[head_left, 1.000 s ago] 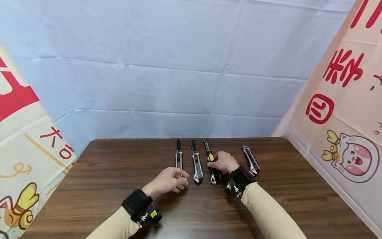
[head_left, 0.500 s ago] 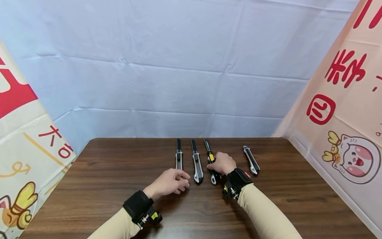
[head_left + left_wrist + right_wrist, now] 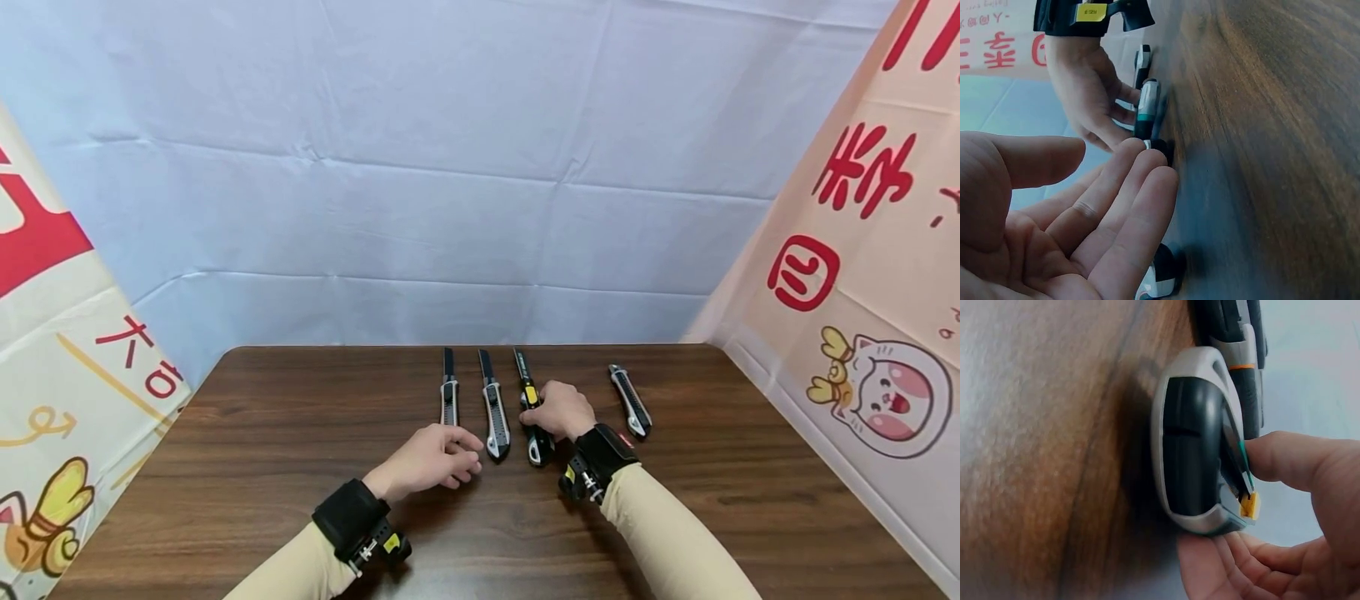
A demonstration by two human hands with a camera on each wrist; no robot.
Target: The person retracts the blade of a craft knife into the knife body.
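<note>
My right hand [image 3: 558, 410] pinches a utility knife [image 3: 531, 396] with a yellow slider and dark body, third from the left in the row. In the right wrist view the knife's grey-and-black butt end [image 3: 1194, 444] lies between the thumb [image 3: 1279, 459] and the fingers. Its black blade part points to the table's far edge. My left hand [image 3: 431, 458] holds nothing; its fingers are loosely bent near the lower end of the leftmost grey utility knife [image 3: 449, 402], whose butt it hides in the head view. Another grey utility knife [image 3: 497, 421] lies between the hands.
A shorter grey-and-black utility knife [image 3: 631, 402] lies apart, right of the right hand. The brown wooden table [image 3: 247, 433] ends at a pale blue cloth [image 3: 375, 208]. Printed banners [image 3: 862, 333] hang at both sides.
My right wrist has shifted slightly left, with the hand staying at the yellow-slider utility knife. My left hand has drifted a little to the right. The knives stay in about the same places.
</note>
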